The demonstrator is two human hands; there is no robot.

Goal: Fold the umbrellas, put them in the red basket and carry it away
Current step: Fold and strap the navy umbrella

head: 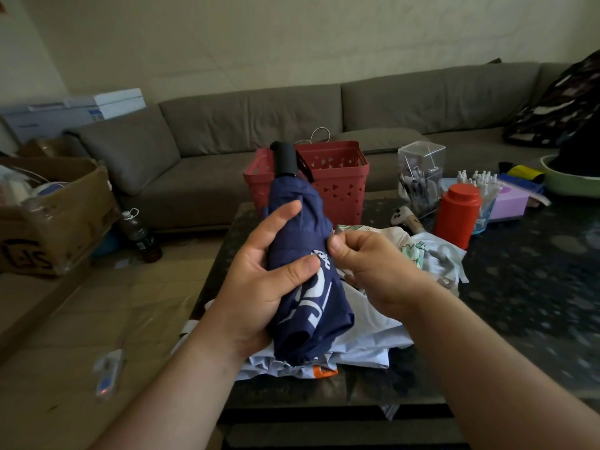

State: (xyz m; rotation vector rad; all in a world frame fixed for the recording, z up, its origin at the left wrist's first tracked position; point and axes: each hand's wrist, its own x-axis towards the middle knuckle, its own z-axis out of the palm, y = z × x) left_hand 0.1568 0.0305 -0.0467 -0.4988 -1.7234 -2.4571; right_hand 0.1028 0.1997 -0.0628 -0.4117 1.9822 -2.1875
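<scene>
A collapsed navy umbrella (308, 306) with white lettering and a black handle at its far end is held above the dark table. My left hand (259, 284) grips the rolled canopy around its middle. My right hand (367, 264) pinches the umbrella's strap or fabric edge at its right side. Under them lie a pale blue umbrella (367, 339) and a light patterned one (418, 251), both spread loose on the table. The red basket (337, 180) stands behind, at the table's far edge, partly hidden by the navy umbrella.
A red bottle (457, 216), a clear pen holder (420, 177), small bottles and a purple box (508, 199) crowd the table's right side. A grey sofa (227, 125) runs behind. A cardboard box (55, 216) and a dark bottle (136, 232) sit on the floor at left.
</scene>
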